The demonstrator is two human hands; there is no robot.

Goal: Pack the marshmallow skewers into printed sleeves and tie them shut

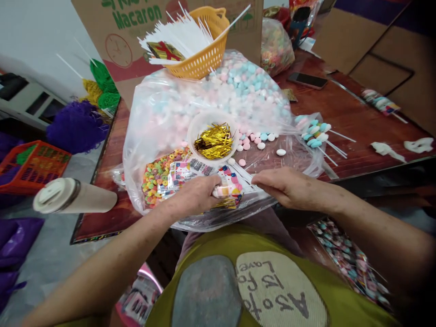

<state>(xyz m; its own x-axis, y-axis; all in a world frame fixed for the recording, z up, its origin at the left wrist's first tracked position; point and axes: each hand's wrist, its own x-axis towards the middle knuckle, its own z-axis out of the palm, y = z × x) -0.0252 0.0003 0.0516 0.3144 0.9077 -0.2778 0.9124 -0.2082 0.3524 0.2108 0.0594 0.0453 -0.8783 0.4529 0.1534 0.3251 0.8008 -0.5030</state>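
Note:
My left hand [199,194] is closed around a small wrapped candy packet [231,184] with coloured spots, held over the front of the clear plastic bag. To its right, my right hand [288,186] has its fingers pressed together at the ends of thin white sticks [242,173]; what lies between the fingertips is too small to tell. Just behind both hands, a white bowl [194,131] holds gold twist ties [216,141]. Patterned wrappers [180,172] and colourful ring candies [154,175] lie beside my left hand.
Pink, blue and white candies [247,77] fill the large bag. Behind it, a yellow basket [204,56] holds white sticks. A lidded cup [81,197] is at the left table edge. Finished candy sticks [313,131], a phone [308,80] and crumpled tissue [388,151] lie right.

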